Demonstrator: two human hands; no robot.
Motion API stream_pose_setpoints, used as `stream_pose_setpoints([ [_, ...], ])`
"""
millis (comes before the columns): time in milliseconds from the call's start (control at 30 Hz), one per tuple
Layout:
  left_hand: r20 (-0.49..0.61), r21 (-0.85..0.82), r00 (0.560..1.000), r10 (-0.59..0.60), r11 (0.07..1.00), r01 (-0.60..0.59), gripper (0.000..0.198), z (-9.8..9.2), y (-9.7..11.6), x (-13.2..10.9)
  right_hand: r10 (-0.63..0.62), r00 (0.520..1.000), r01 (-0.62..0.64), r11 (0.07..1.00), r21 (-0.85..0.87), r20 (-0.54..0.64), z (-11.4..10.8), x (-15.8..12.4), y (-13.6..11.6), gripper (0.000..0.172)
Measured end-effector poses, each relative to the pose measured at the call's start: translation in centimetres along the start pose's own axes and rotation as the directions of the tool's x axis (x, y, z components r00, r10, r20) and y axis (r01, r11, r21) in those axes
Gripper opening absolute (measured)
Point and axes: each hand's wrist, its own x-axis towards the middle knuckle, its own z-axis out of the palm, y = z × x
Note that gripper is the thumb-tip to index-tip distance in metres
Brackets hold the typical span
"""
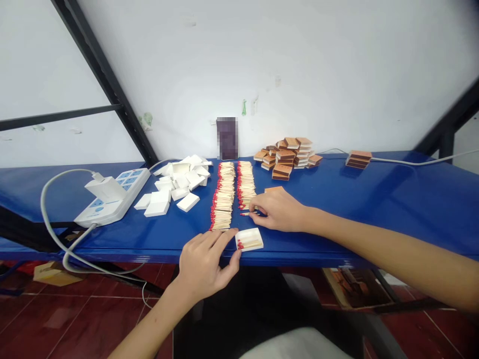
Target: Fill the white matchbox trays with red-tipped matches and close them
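Observation:
Near the front edge of the blue shelf lies a small white matchbox tray point(255, 235) with a few red-tipped matches inside. My left hand point(205, 262) grips its left end between thumb and index finger. My right hand point(279, 210) is just beyond the tray, its thumb and fingertips pinched on a match point(245, 214) at the near end of the right row of matches point(246, 182). Beside that row runs a longer left row of matches point(223, 194). An orange-brown matchbox piece point(274, 189) is partly hidden behind my right hand.
White empty trays point(181, 179) are heaped to the left, next to a power strip point(112, 199) with a plugged charger and white cable. Brown matchbox sleeves point(286, 157) are piled at the back right; a small stack point(358, 159) stands farther right. A dark upright object point(227, 138) leans on the wall.

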Motion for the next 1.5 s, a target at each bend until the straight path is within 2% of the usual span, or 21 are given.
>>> stream_pose_setpoints([
  [333, 0.005, 0.001, 1.0, 0.003, 1.0, -0.003, 0.026, 0.1, 0.0, 0.0, -0.132, 0.991, 0.131, 0.99, 0.055, 0.002, -0.3, -0.3, 0.6, 0.009],
  [467, 0.003, 0.002, 1.0, 0.003, 1.0, -0.003, 0.026, 0.1, 0.0, 0.0, -0.174, 0.985, 0.175, 0.983, 0.051, -0.02, -0.3, -0.3, 0.7, 0.017],
  [600, 0.001, 0.006, 1.0, 0.009, 1.0, -0.009, 0.026, 0.1, 0.0, 0.0, -0.156, 0.988, 0.157, 0.987, 0.034, -0.018, -0.1, -0.2, 0.9, 0.017],
  [833, 0.0, 0.012, 1.0, 0.014, 1.0, -0.014, 0.026, 0.2, 0.0, 0.0, -0.156, 0.988, 0.152, 0.978, 0.141, 0.013, 0.6, 0.0, 0.8, 0.017],
  [1167, -0.004, 0.014, 1.0, 0.01, 1.0, -0.01, 0.026, 0.2, -0.1, 0.0, -0.156, 0.987, 0.152, 0.983, 0.107, 0.029, 0.3, 0.0, 0.6, 0.017],
  [1400, -0.009, 0.014, 1.0, 0.017, 1.0, -0.017, 0.026, 0.3, -0.1, 0.0, -0.04, 0.994, 0.037, 0.999, -0.027, -0.103, 0.6, 0.1, 1.0, 0.018],
  [1500, -0.006, 0.017, 1.0, 0.021, 1.0, -0.02, 0.026, 0.3, -0.1, 0.1, -0.014, 0.994, 0.011, 0.999, -0.034, -0.105, 0.7, 0.2, 1.4, 0.016],
])
